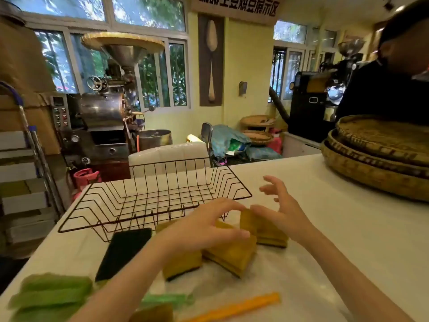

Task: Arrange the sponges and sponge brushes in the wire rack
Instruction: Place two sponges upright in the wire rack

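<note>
Phone (124, 252) lying between wire rack (148, 201) and sponges (232, 254); left hand (204, 226) and right hand (281, 212) hovering spread, unclenched, over them, gripping nothing.

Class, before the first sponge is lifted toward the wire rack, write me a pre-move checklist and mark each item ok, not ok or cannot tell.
1. Rack has room: ok, nothing inside.
2. Rack sits flat on the table: ok.
3. Sponges within reach: ok, under both hands.
4. Left hand gripping a sponge: cannot tell, fingers hover spread above.
5. Right hand gripping a sponge: not ok, open, fingertips just touching one.
6. Path to rack clear: not ok, a phone lies against the rack's front edge.
</note>
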Motion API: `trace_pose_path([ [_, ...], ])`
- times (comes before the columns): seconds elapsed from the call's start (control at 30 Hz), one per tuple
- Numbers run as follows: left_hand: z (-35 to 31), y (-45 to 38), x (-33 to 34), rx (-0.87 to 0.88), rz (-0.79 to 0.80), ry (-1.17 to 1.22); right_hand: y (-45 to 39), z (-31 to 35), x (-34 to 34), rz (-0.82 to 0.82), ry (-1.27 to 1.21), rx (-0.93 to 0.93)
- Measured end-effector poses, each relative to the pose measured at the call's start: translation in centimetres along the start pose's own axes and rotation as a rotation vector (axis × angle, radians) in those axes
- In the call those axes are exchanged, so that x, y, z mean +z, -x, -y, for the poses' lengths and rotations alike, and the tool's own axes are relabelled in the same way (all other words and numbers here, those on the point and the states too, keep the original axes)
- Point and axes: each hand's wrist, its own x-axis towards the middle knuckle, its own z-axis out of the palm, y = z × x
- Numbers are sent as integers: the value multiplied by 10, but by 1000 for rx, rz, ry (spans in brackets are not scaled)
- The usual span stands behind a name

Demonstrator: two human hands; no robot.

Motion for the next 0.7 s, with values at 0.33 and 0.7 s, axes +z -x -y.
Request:
trace_pose_path([
  [0.33, 16, -4, 26, 41, 194, -417, 14, -20, -13, 368, 282, 99],
  [0.7, 26, -9, 33, 28, 228, -420, 21, -6, -36, 333, 13, 344],
])
